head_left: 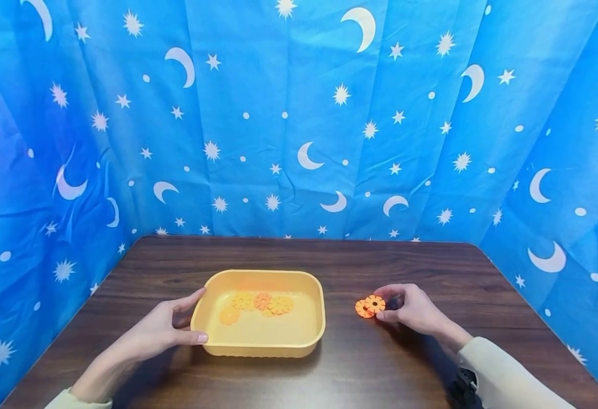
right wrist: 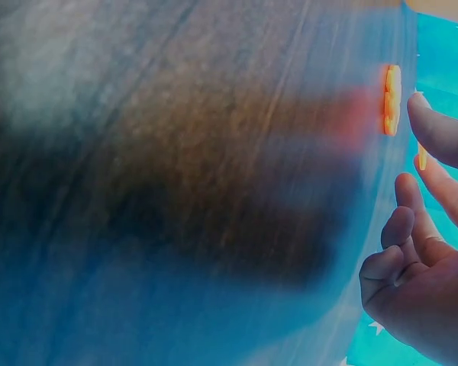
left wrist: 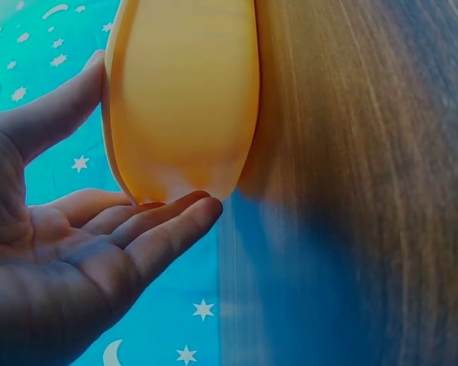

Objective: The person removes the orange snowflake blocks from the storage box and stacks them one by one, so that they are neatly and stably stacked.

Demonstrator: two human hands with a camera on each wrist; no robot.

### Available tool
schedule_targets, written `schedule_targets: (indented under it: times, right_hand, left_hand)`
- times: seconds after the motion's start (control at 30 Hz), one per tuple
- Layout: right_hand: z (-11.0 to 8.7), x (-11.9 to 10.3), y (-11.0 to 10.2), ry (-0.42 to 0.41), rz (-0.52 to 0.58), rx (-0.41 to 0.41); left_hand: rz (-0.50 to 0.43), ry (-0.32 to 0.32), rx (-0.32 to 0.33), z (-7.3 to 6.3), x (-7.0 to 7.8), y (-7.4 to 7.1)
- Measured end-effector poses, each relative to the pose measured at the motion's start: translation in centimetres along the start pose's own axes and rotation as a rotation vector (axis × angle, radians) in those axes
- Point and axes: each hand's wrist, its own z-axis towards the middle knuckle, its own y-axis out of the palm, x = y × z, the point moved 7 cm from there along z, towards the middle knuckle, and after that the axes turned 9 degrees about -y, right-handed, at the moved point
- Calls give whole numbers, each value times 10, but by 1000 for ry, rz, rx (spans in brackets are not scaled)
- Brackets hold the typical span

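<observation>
My left hand [head_left: 158, 329] holds the left end of a yellow plastic tray [head_left: 258, 345], with the thumb at the near corner and fingers along the far one. In the left wrist view, fingertips [left wrist: 206, 207] rest against its end wall. Several yellow and orange notched flower-shaped discs [head_left: 281, 305] lie inside. To the right of the tray, my right hand [head_left: 415, 309] pinches an orange flower-shaped disc [head_left: 376, 304] between thumb and forefinger. It overlaps other orange discs [head_left: 362, 308] on the table. In the right wrist view, the pinched disc [right wrist: 422, 157] shows edge-on.
The dark wood-grain table [head_left: 340, 375] carries the tray and the discs. A blue curtain [head_left: 258, 136] with white moons and stars stands behind it and along both sides. A black strap [head_left: 465, 389] shows at my right sleeve [head_left: 503, 372].
</observation>
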Motion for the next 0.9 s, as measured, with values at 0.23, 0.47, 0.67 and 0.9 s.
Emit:
schedule_targets:
  times: [0.23, 0.47, 0.67, 0.9]
  right_hand:
    - [1, 3, 4, 13, 8, -9]
    - [2, 2, 2, 3, 6, -8]
    - [-1, 2, -2, 12, 11, -8]
    - [0, 2, 1, 1, 13, -17]
  left_hand:
    - [-9, -1, -6, -1, -2, 1]
    - [6, 46, -19, -1, 7, 0]
    - [36, 32, -10, 3, 8, 0]
    - [54, 79, -38, -1, 12, -3]
